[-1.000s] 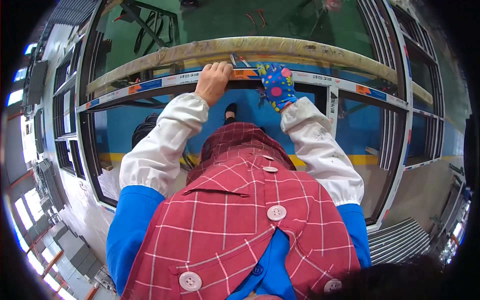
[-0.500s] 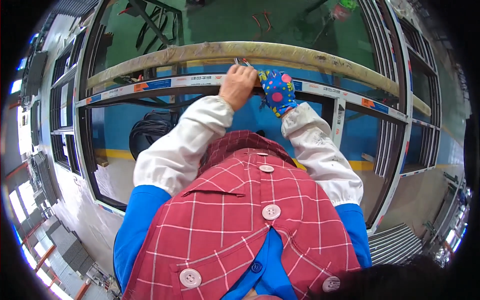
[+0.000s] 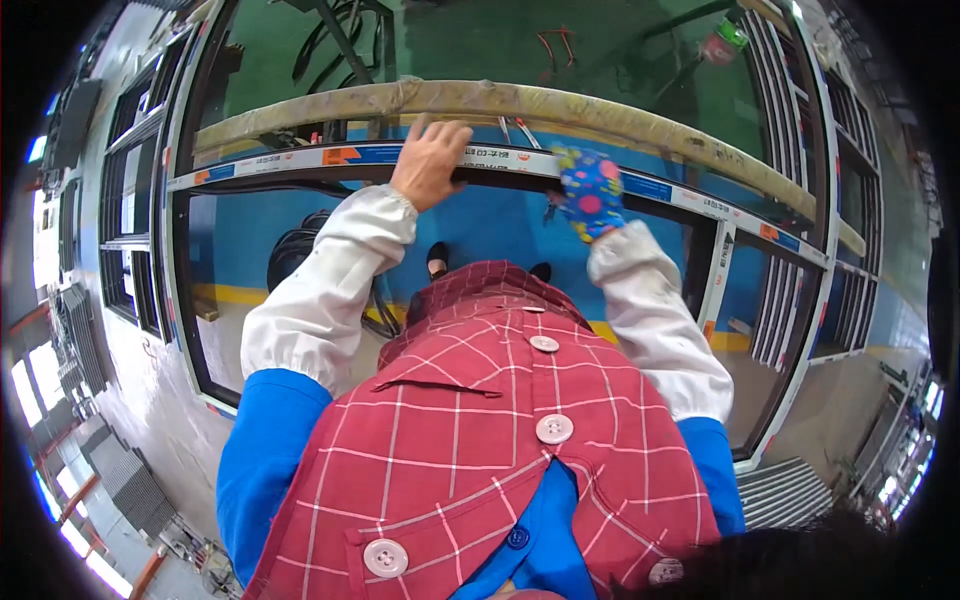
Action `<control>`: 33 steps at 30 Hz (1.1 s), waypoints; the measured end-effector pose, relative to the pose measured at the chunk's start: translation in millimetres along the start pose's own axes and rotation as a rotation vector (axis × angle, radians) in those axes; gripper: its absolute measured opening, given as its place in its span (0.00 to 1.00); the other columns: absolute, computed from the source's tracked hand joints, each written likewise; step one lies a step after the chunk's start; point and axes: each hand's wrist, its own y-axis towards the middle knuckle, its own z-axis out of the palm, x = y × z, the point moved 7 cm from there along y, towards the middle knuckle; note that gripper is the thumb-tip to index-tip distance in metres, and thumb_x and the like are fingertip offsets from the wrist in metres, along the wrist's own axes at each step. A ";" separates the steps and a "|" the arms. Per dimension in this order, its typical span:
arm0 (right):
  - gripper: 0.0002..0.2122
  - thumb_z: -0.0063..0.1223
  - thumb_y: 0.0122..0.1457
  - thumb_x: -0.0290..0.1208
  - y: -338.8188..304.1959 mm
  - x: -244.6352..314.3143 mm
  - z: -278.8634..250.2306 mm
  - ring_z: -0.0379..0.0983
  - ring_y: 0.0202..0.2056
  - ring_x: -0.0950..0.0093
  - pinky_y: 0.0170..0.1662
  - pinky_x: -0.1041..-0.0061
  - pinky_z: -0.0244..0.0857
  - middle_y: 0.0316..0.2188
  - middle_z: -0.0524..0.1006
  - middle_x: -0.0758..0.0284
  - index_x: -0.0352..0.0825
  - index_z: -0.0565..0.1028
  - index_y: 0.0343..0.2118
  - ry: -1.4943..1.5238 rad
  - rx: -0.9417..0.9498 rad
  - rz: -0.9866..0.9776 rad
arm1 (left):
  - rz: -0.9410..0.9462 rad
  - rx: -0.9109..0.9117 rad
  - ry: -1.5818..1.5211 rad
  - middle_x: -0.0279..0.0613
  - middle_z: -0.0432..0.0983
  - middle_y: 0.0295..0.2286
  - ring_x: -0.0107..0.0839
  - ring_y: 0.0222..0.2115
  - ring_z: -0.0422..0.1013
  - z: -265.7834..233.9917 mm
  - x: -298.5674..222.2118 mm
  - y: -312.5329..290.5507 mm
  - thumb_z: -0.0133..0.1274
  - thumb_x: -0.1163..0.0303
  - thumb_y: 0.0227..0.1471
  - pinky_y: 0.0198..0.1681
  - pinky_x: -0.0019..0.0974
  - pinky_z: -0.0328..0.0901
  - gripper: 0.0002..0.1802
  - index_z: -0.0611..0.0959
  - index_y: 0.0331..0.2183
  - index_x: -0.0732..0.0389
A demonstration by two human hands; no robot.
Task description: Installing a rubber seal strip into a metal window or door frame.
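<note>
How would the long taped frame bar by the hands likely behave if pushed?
The frame bar is likely stiff, since it spans between side rails. It probably wouldn't roll, as both ends look joined there. Its tape looks smooth, so perhaps slightly slippery.

The bare left hand (image 3: 430, 165) and gloved right hand (image 3: 593, 192) lie over a crossbar (image 3: 510, 159).

Left hand (image 3: 430, 165) moved left along frame bar (image 3: 512, 158), gap to right hand (image 3: 592, 192) widened
</note>
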 end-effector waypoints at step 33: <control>0.29 0.60 0.37 0.35 64.3 106.0 33.1 0.67 0.43 0.64 0.43 0.65 0.61 0.42 0.71 0.62 0.37 0.68 0.47 -0.021 -0.066 0.026 | 0.081 -0.313 0.105 0.42 0.70 0.29 0.41 0.33 0.68 -18.1 41.5 -44.0 0.57 0.70 0.34 0.41 0.39 0.64 0.26 0.72 0.40 0.61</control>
